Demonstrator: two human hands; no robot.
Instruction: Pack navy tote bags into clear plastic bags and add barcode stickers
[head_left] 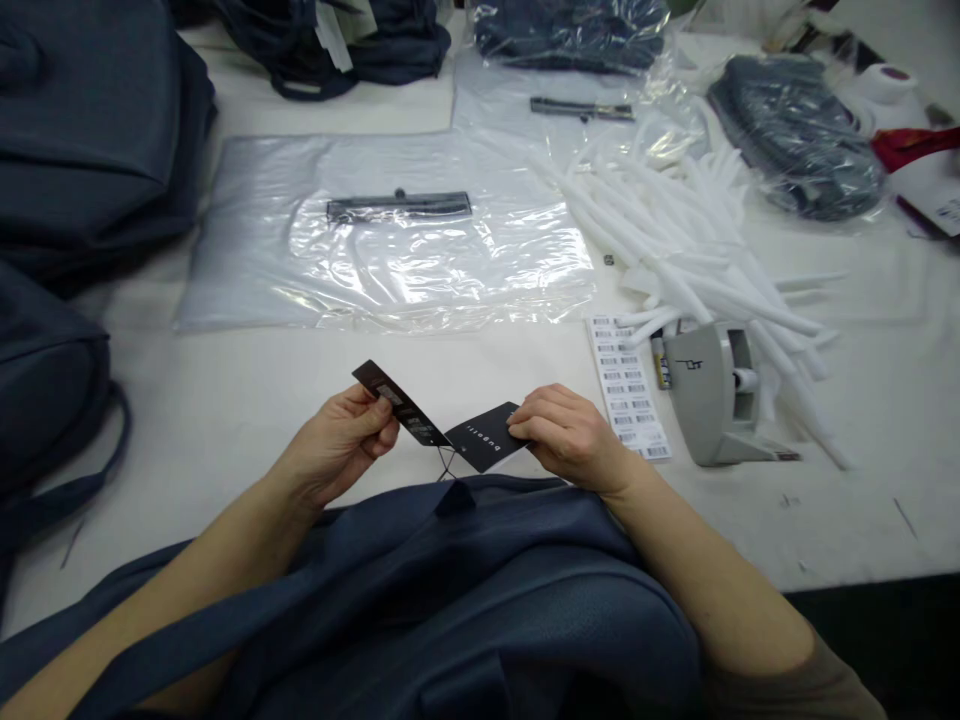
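Note:
Between the thumb and fingers of my left hand is a long black hang tag, tilted, with small light print and a pale label on it. My right hand pinches a second, wider black hang tag printed with white lettering. A thin dark string hangs from where the two tags meet, down to a dark blue bag. The bag lies at the table's near edge beneath both forearms, its strap crossing my left forearm.
Clear plastic bags lie flat ahead. White foam strips are heaped to the right, near a barcode sticker sheet and a grey tape dispenser. More blue bags stand left; a plastic-wrapped bag sits far right.

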